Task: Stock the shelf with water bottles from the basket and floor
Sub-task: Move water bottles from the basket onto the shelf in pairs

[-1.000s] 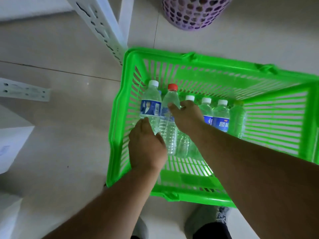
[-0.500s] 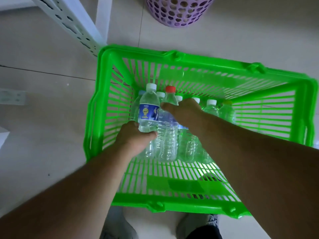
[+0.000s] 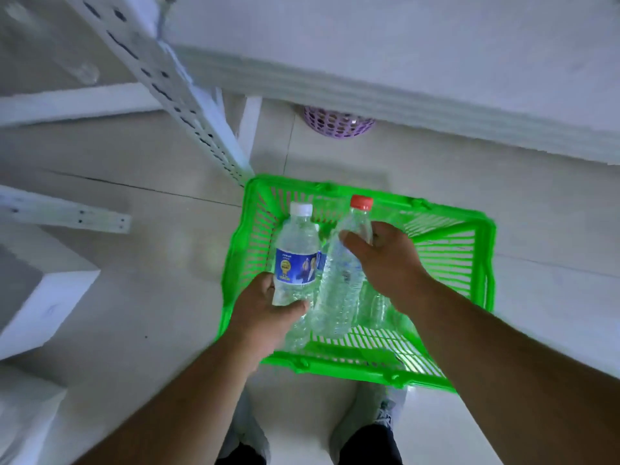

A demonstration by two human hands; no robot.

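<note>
A bright green slatted basket (image 3: 476, 273) stands on the floor below me. My left hand (image 3: 268, 313) grips the lower part of a white-capped bottle (image 3: 297, 253) with a blue label, lifted above the basket. My right hand (image 3: 382, 260) grips a clear red-capped bottle (image 3: 342, 283) beside it, also raised. More bottles lie dimly in the basket under my hands, mostly hidden. The white shelf (image 3: 402, 62) runs across the top of the view.
A perforated white shelf upright (image 3: 181, 95) slants down to the basket's far left corner. A purple holed bin (image 3: 337, 124) sits under the shelf. A white bracket (image 3: 67, 213) and white boxes (image 3: 43, 290) lie at the left. My shoes (image 3: 365, 427) stand just behind the basket.
Both hands have lifted their bottles up out of the basket. The view has pulled back and tilted up, so the shelf now shows above.
</note>
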